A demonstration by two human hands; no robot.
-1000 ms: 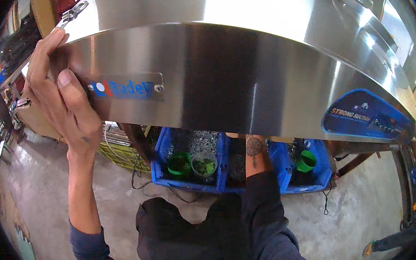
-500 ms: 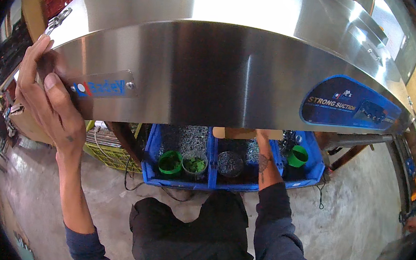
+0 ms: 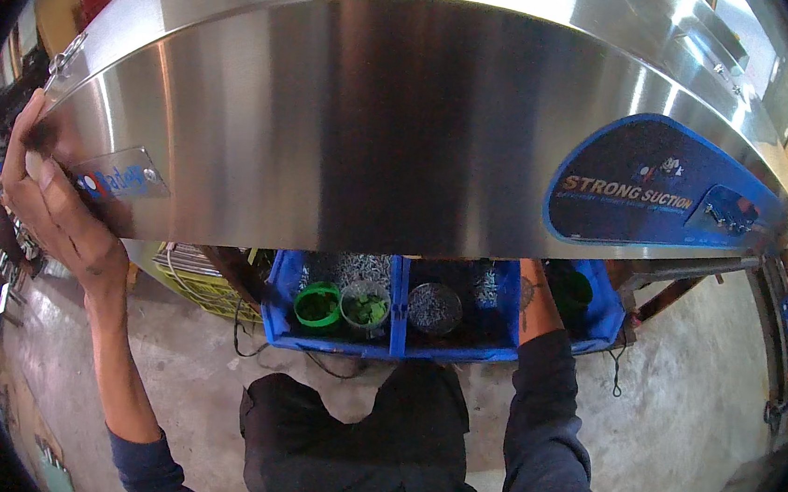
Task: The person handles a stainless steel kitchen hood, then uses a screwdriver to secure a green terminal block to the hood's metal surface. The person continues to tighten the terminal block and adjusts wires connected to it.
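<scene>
Gripping the left end of a large curved metal hood [image 3: 376, 132], the left hand [image 3: 69, 213] is at the far left of the view. Its fingers lie close together around the outer edge, and its thumb presses on the shiny front, so the end of the hood is pinched between them. Just above the fingertips is a small metal clasp [image 3: 66, 56]; just right of the thumb is a clear plate [image 3: 128, 176] fixed to the front. The hood spans nearly the full width of the upper view, in front of the person.

Below its lower edge, continuing rightward, a yellow-green crate [image 3: 212, 291] sits on the concrete floor [image 3: 213, 389]. Next comes a row of blue bins [image 3: 338, 344] with small metallic pieces in them. The left bin has a green cup [image 3: 318, 305] and, beside it, a clear cup [image 3: 365, 307] with green bits inside. The middle bin has a clear tub [image 3: 434, 308].

Farther right, the right forearm [image 3: 539, 306] reaches up behind the hood, which hides the right hand; how its fingers stand cannot be told. Above, a dark label with a blue border [image 3: 646, 156] covers the hood's right front.
</scene>
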